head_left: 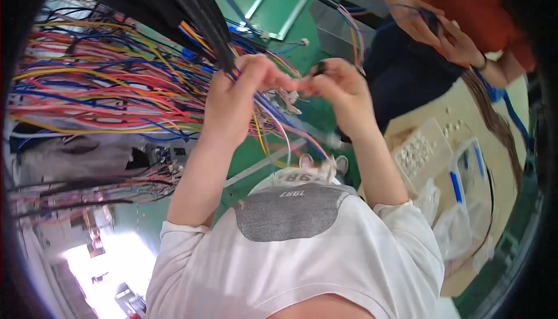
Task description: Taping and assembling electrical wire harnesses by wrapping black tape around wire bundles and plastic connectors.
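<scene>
My left hand (pixel 235 95) is closed around a bundle of coloured wires (pixel 197 35), just where they come out of a thick black cable sleeve (pixel 203 8). To its right, my right hand (pixel 347 92) is closed in a pinch, slightly blurred. A small black piece (pixel 318 69) shows at its fingers; its kind is too unclear to name. The fingertips of both hands meet or nearly meet. Below my hands hang loose wire ends, among them a white wire (pixel 285 133), and small pale connectors (pixel 292 102) dangle beside them.
A wide mass of red, blue and yellow wires (pixel 104 86) fills the left side. At right, a co-worker's hands (pixel 433 31) handle a dark cable. A table (pixel 494 202) there carries a box of small white connectors (pixel 415 153) and plastic bags (pixel 453 232). Metal frames (pixel 276 11) lie beyond.
</scene>
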The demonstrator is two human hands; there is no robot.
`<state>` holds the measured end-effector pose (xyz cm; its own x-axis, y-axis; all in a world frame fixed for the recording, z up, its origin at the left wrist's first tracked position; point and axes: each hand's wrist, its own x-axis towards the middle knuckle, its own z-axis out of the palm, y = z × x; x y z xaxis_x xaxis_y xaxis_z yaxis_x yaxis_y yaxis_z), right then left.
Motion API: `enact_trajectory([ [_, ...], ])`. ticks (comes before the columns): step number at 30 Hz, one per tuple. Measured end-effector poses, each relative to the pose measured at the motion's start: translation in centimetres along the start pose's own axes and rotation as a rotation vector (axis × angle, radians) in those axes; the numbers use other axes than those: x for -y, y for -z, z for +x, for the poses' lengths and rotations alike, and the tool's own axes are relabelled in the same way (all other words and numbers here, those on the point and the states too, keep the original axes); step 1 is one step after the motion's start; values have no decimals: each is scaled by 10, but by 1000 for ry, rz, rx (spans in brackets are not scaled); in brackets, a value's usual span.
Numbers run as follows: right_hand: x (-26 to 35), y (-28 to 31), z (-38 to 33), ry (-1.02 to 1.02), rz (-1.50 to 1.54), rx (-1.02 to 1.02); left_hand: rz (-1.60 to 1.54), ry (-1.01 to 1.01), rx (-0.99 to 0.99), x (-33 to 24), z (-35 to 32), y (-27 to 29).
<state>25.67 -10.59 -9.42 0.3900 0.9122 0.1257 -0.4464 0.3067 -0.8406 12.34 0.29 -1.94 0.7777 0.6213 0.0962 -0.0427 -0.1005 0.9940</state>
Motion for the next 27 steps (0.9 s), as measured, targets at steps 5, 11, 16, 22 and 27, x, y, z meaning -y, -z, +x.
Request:
enact_trajectory([
  [5,-26,22,-62,-4,-169,-292,-651,282,82,42,-1,17],
  [11,-39,-8,-96,-129,120,-544,-1030,318,296,46,-5,11],
  [16,1,-18,-77,103,-166,-382,-1104,281,318,39,-18,1],
  [22,32,-14,-68,120,-270,-293,-852,206,109,27,-33,-4],
  [27,54,-21,-70,65,-143,-252,35,-423,-498,20,-51,-9],
])
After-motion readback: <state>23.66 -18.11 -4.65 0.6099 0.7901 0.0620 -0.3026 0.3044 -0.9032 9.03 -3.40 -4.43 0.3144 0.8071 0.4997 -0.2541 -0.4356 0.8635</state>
